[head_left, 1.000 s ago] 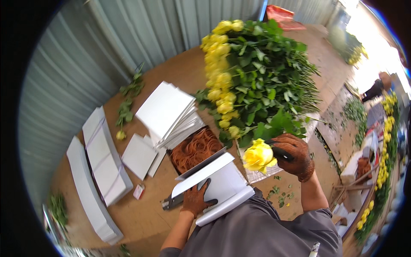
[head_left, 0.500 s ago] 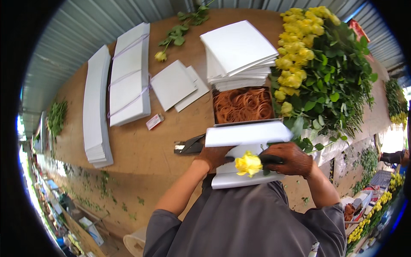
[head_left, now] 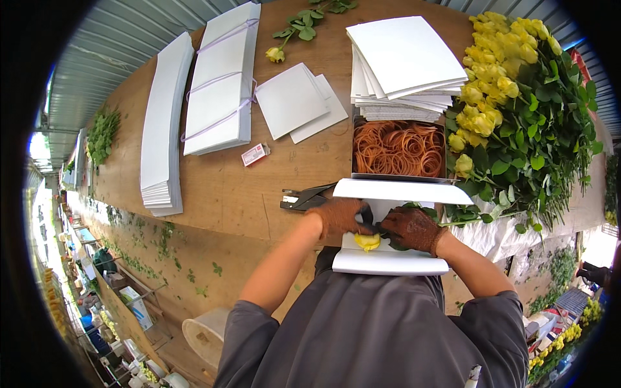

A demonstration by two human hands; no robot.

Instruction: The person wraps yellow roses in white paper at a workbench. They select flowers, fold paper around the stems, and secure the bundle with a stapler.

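Both my hands wear brown gloves with black fingertips and meet over a white folded sheet (head_left: 394,262) at the table's front edge. A single yellow rose (head_left: 367,242) lies on the sheet, its head toward me. My right hand (head_left: 412,229) is closed around its leafy stem, which runs out to the right. The fingers of my left hand (head_left: 341,218) curl in just above the rose head; whatever they pinch is hidden. The sheet's far flap stands raised beyond my hands, and its near flap curves up against my shirt.
Behind the sheet sits a box of brown rubber bands (head_left: 401,150), with a stack of white sheets (head_left: 407,58) beyond. Yellow roses (head_left: 517,116) heap at right. A black stapler (head_left: 307,197), small red-and-white box (head_left: 255,154) and tied white bundle (head_left: 220,84) lie left.
The rose has been lowered toward the sheet. My left hand has come in beside it, its fingers curling near the head. The view has shifted, so the table things appear farther right.
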